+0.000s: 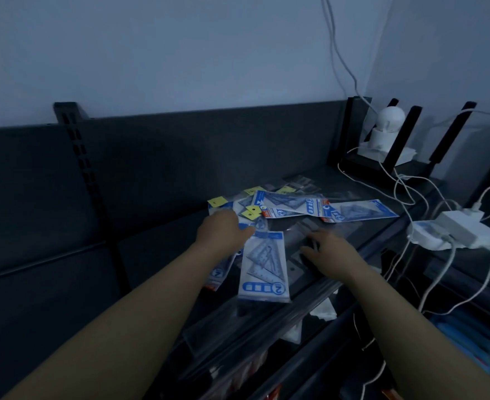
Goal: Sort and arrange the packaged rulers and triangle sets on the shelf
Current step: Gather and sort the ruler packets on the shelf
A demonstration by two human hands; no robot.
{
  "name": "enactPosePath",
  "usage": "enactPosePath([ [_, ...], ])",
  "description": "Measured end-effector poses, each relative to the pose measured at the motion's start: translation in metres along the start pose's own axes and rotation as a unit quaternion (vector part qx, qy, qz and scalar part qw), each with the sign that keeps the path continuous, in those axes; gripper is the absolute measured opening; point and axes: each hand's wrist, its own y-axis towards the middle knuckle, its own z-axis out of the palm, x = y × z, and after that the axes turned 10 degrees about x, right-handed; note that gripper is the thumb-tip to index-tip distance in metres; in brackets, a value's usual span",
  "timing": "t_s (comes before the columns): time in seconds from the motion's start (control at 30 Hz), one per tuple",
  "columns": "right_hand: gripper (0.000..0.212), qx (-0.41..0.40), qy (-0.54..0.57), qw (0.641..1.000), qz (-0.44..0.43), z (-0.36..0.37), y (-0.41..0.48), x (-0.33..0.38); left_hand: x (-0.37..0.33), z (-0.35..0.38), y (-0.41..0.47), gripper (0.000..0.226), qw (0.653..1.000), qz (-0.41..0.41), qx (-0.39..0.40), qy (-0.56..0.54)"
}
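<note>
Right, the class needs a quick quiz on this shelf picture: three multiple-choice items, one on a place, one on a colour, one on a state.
1. Where does the white domed device stand on the shelf?
A front left; B back right; C under the packs.
2. What colour are the small tags at the pile's far edge?
A red; B green; C yellow.
3. How is the right hand?
A spread flat on clear packs; B lifting a pack; C out of view.

Key: B, it stands in the far right corner; C, yellow squares show there; A, its fingers lie spread on the clear packs.
</note>
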Motion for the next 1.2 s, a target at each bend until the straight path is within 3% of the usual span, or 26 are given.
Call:
enactPosePath([
  [0.23,0.040,-0.005,-0.040,0.999,-0.005,0.002,-0.002,-0.011,-0.032,0.022,0.034,0.034,0.998,0.005,0.023,0.054],
  [0.4,0.045,0.035,0.058,0.996,-0.051,-0.017,-0.003,-0.025,-0.035,0.012,0.048,0.025,0.994,-0.030,0.077,0.068],
  [0.53,0.055,0.125,0.055,0.989,-0.054,-0.033,0.001,-0.036,-0.025,-0.002,0.046,0.041,0.997,-0.021,0.062,0.047],
  [0.7,0.045,0.109,0.033,0.992,-0.050,-0.035,0.012,-0.029,-0.009,-0.011,0.018,0.031,0.995,-0.024,0.092,-0.013],
  [0.83,0.033,0.074,0.024,0.995,-0.069,-0.025,0.014,-0.017,0.003,-0.021,-0.023,0.046,0.996,-0.023,0.053,-0.060],
  [0.93,0.027,0.022,0.018,0.996,-0.087,-0.016,0.012,-0.010,0.003,-0.019,-0.052,0.047,0.995,-0.018,0.084,-0.052],
  [1.07,0.022,-0.012,0.027,0.995,-0.092,-0.009,0.005,-0.005,0.002,0.002,-0.058,0.102,0.991,-0.068,0.119,0.011],
  [1.2,0.029,-0.001,0.005,0.996,-0.090,-0.007,-0.007,-0.006,0.008,0.010,-0.048,0.109,0.991,-0.084,0.087,0.059],
])
